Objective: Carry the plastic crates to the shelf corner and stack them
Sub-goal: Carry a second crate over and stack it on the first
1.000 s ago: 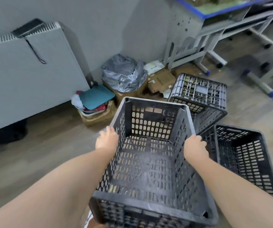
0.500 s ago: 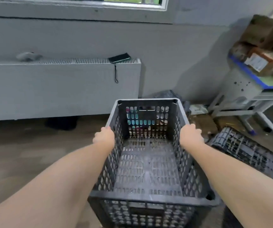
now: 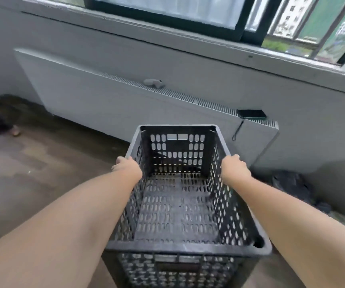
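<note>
Swinging left along the wall, the view has lost the other crates seen a second ago — only the radiator (image 3: 126, 104) and window (image 3: 167, 13) lie ahead now. The black crate (image 3: 178, 204) (empty, held level above the floor (image 3: 32, 173)) stays clamped at its side rims, left grip (image 3: 127, 168) and right grip (image 3: 235, 170) curled over them. The carry seems under way, with no shelf corner visible yet.

The crate (image 3: 184, 248) has been carried left along the radiator cover (image 3: 105, 104), so the other two crates, the boxes and the blue-edged bench have left the view (only a dark bag (image 3: 290, 183) shows at right), while a window (image 3: 167, 9) now spans the top and the phone (image 3: 251, 113) lies right of the crate.
</note>
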